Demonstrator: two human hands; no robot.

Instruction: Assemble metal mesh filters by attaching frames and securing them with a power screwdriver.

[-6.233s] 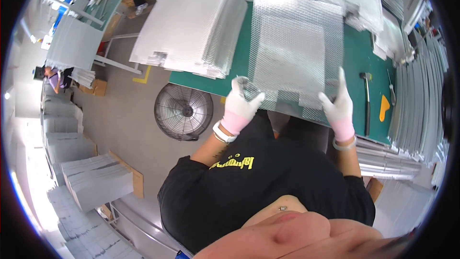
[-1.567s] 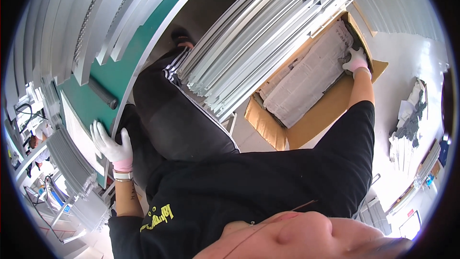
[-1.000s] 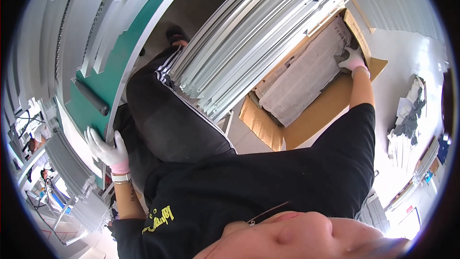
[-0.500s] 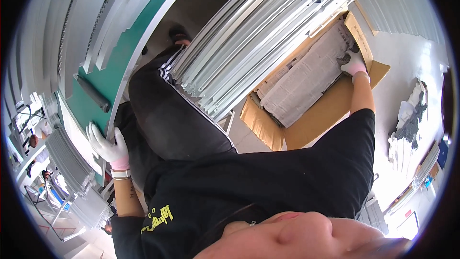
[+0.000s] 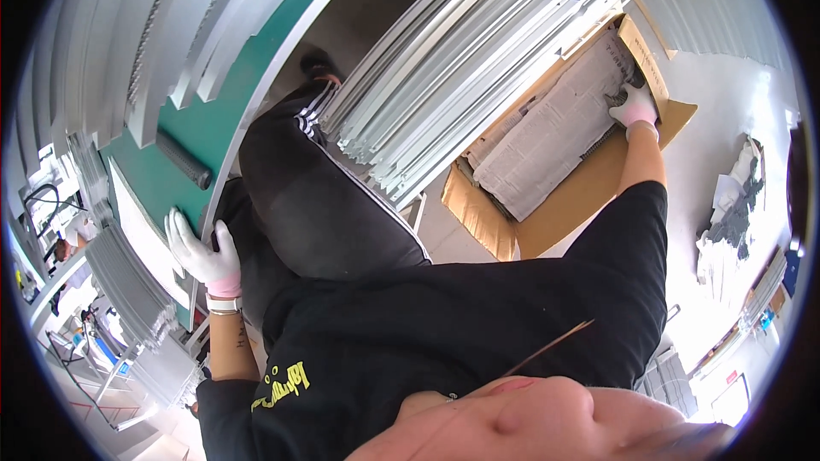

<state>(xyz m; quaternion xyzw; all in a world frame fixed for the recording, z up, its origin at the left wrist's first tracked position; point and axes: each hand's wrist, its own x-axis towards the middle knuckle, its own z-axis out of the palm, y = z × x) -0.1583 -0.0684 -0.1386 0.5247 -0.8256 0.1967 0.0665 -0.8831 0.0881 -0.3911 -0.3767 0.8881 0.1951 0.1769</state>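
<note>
My left hand [image 5: 202, 249], in a white glove with a pink cuff, rests its straightened fingers on the near edge of the green tabletop [image 5: 224, 111]. It is open and holds nothing. A dark ribbed rod [image 5: 185, 159] lies on the table just beyond these fingers. To the right, my right hand [image 5: 636, 107], gloved alike, reaches into the far end of a cardboard box [image 5: 585, 177]. Its fingers curl at dark ribbed pieces beside a sheet of newspaper [image 5: 547, 141]; what they grip is partly hidden. The newspaper covers most of the box's contents.
Long pale metal profiles [image 5: 461, 60] are stacked between my leg and the box. More metal strips [image 5: 158, 26] lie on the green table. Scraps [image 5: 733, 205] are piled on the floor at right. Another bundle of profiles [image 5: 128, 269] is at left.
The view has shifted slightly, so the table and box sit a little differently. My right hand stays at the box's far end. My left hand stays at the table edge.
</note>
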